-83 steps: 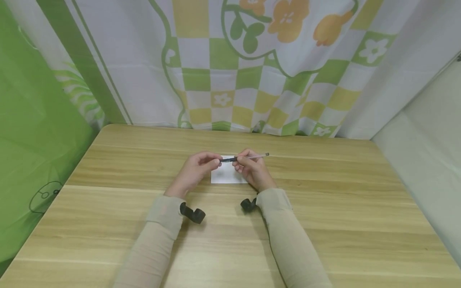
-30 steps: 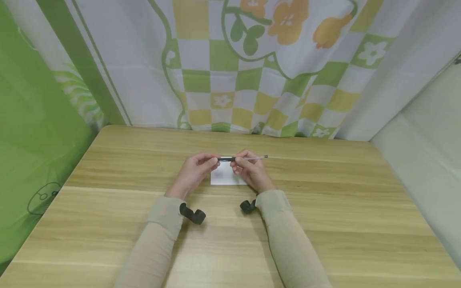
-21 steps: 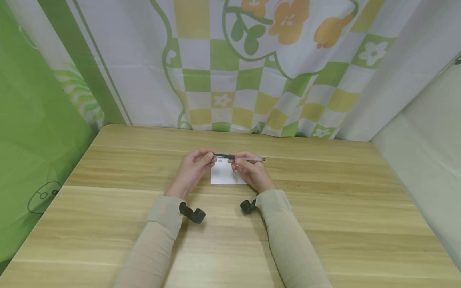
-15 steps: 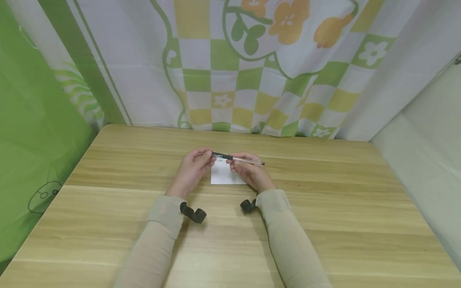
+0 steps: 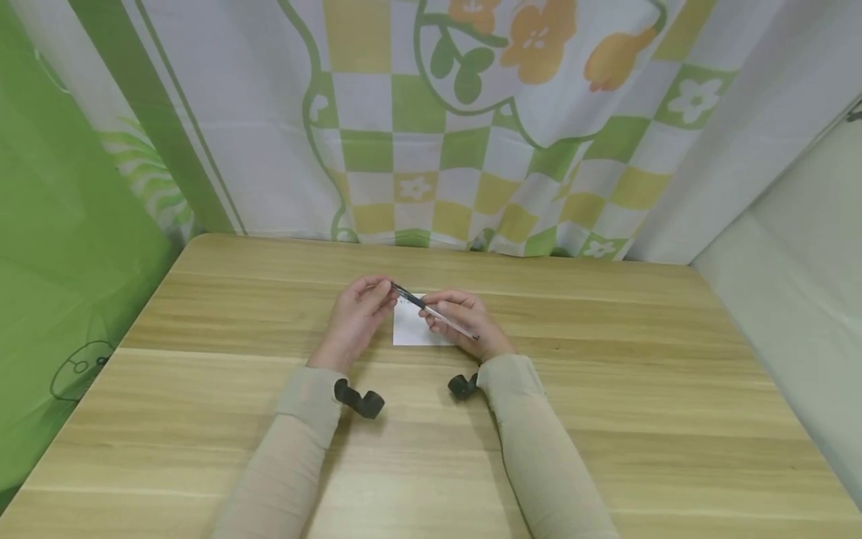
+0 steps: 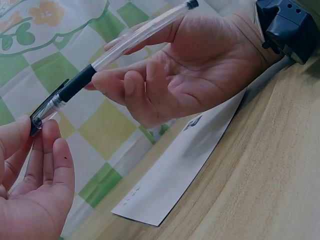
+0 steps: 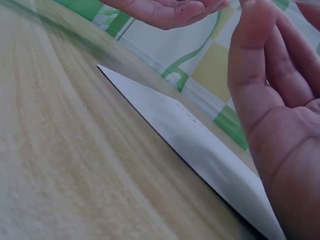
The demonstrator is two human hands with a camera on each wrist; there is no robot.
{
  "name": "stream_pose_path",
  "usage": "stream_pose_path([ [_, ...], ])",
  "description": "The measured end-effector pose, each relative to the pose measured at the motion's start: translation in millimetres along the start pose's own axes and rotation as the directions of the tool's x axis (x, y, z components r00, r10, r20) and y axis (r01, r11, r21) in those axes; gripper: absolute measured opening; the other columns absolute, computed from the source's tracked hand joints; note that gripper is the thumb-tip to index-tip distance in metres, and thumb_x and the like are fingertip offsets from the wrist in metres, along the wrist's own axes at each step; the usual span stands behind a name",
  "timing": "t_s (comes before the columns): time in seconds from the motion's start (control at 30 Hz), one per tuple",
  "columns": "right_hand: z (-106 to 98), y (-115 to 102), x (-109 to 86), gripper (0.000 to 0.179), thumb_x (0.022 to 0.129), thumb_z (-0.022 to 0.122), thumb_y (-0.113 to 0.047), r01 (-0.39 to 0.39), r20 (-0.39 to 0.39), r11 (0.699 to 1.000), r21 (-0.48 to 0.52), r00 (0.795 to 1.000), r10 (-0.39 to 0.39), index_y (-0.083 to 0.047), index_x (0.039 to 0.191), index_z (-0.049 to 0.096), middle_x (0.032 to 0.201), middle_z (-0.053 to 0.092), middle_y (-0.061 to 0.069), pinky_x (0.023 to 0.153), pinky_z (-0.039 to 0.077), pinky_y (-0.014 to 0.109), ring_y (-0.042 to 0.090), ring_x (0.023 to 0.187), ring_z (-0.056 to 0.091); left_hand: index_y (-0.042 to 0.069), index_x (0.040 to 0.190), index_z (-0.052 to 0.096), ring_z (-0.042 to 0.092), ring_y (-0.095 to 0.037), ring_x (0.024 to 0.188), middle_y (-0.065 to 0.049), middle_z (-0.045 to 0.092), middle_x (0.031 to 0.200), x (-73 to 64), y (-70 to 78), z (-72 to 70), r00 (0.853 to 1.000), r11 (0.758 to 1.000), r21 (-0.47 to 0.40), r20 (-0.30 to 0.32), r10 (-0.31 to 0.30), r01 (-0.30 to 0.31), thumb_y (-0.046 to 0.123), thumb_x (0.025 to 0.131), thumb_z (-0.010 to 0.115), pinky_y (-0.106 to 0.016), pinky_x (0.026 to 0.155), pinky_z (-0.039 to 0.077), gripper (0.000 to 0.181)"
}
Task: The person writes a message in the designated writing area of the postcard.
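Observation:
A gel pen (image 5: 434, 311) with a clear barrel and a black grip and cap slants between the two hands, above a white paper card (image 5: 412, 329). My left hand (image 5: 360, 311) pinches its capped end by thumb and fingers. My right hand (image 5: 468, 322) has its bent fingertips at the black grip, and the clear barrel (image 6: 140, 37) crosses in front of that hand in the left wrist view. The pen's dark far end points down toward my right wrist. Faint printed marks show along the card's far edge. Part of the card is hidden under my right hand.
The wooden table (image 5: 606, 419) stretches around both arms. A patterned curtain (image 5: 444, 187) hangs at its back edge, with a green cloth (image 5: 60, 262) to the left. Black wrist cameras (image 5: 364, 404) sit at both cuffs.
The pen has gone from nearly level to a steep slant, its clear end swinging down toward me. My left hand has shifted slightly left and away; the right has opened its thumb side a little.

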State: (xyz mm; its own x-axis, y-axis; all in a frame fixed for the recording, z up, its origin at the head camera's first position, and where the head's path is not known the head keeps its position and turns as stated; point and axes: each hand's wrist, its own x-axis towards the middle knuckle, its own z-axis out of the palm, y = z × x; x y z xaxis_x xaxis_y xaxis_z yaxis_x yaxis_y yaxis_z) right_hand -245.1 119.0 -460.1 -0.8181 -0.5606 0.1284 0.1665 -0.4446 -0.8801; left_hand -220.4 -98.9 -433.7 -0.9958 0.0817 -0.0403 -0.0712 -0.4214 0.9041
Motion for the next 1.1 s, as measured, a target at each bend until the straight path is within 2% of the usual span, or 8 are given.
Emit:
stream_pose_path([
  [0.17,0.7,1.0,1.7,0.029,0.098,0.054,0.002,-0.038,-0.002,0.994,-0.106,0.999,0.038,-0.012,0.107,0.078,0.095,0.076,0.007,0.074,0.057,0.023,0.013,0.081,0.066,0.000,0.113,0.060,0.064,-0.012,0.098,-0.005,0.065,0.107,0.2,-0.9,1.8,0.999,0.999,-0.017,0.017,0.029,-0.029,0.000,0.103,0.053,-0.028,0.100,0.052,0.012],
  [0.23,2.2,-0.5,2.5,0.030,0.097,0.054,0.003,-0.047,0.000,0.990,-0.135,0.999,0.048,-0.011,0.109,0.077,0.095,0.076,0.007,0.075,0.056,0.025,0.014,0.082,0.066,0.002,0.112,0.062,0.064,-0.012,0.099,-0.007,0.064,0.109,0.4,-1.5,3.0,0.999,0.999,-0.017,0.023,0.036,-0.036,0.000,0.103,0.053,-0.029,0.101,0.052,0.012],
  [0.33,5.1,-4.4,3.2,0.027,0.095,0.058,0.002,-0.077,-0.006,0.984,-0.158,0.997,0.077,-0.009,0.114,0.075,0.097,0.076,0.008,0.076,0.057,0.024,0.016,0.086,0.067,-0.002,0.116,0.062,0.065,-0.013,0.099,-0.010,0.064,0.113,0.4,-2.6,4.7,0.999,0.999,-0.017,0.021,0.043,-0.042,0.000,0.103,0.054,-0.029,0.101,0.051,0.015],
  [0.47,8.6,-10.9,3.3,0.027,0.093,0.063,0.003,-0.131,-0.026,0.972,-0.195,0.991,0.129,-0.002,0.119,0.071,0.099,0.076,0.007,0.078,0.057,0.023,0.015,0.092,0.069,-0.013,0.127,0.055,0.064,-0.013,0.100,-0.014,0.062,0.118,0.3,-3.7,6.6,0.999,0.999,-0.004,0.015,0.049,-0.048,0.000,0.103,0.055,-0.030,0.102,0.051,0.028],
  [0.63,11.1,-18.9,3.9,0.035,0.093,0.064,0.005,-0.196,-0.045,0.945,-0.263,0.981,0.191,0.008,0.127,0.063,0.099,0.076,0.007,0.082,0.057,0.026,0.016,0.096,0.069,-0.016,0.132,0.050,0.064,-0.013,0.102,-0.017,0.059,0.123,-1.5,-3.5,9.6,0.998,0.998,0.014,0.013,0.055,-0.055,0.001,0.103,0.055,-0.030,0.104,0.050,0.034],
  [0.83,16.5,-31.4,2.7,0.039,0.092,0.068,-0.001,-0.261,-0.077,0.874,-0.410,0.965,0.252,0.007,0.129,0.062,0.101,0.073,0.008,0.082,0.059,0.032,0.018,0.089,0.068,-0.013,0.127,0.056,0.065,-0.013,0.102,-0.020,0.060,0.125,-3.9,-3.3,12.9,0.997,0.997,0.033,0.000,0.073,-0.073,-0.001,0.102,0.056,-0.033,0.104,0.050,0.028],
  [1.0,20.8,-42.1,2.4,0.033,0.091,0.069,-0.004,-0.268,-0.095,0.794,-0.546,0.961,0.258,0.005,0.122,0.066,0.101,0.071,0.011,0.081,0.061,0.037,0.018,0.084,0.069,-0.011,0.125,0.057,0.065,-0.015,0.107,-0.029,0.057,0.132,-4.0,-2.7,14.5,0.998,0.996,0.059,-0.003,0.070,-0.070,-0.002,0.101,0.058,-0.033,0.103,0.050,0.026],
  [1.1,22.8,-48.5,1.4,0.031,0.090,0.068,-0.004,-0.266,-0.099,0.761,-0.592,0.961,0.258,0.005,0.120,0.068,0.101,0.071,0.012,0.081,0.061,0.039,0.019,0.083,0.070,-0.013,0.127,0.055,0.065,-0.016,0.109,-0.030,0.057,0.132,-3.6,-2.2,15.1,0.998,0.995,0.078,0.007,0.066,-0.066,-0.001,0.101,0.058,-0.033,0.103,0.051,0.029],
])
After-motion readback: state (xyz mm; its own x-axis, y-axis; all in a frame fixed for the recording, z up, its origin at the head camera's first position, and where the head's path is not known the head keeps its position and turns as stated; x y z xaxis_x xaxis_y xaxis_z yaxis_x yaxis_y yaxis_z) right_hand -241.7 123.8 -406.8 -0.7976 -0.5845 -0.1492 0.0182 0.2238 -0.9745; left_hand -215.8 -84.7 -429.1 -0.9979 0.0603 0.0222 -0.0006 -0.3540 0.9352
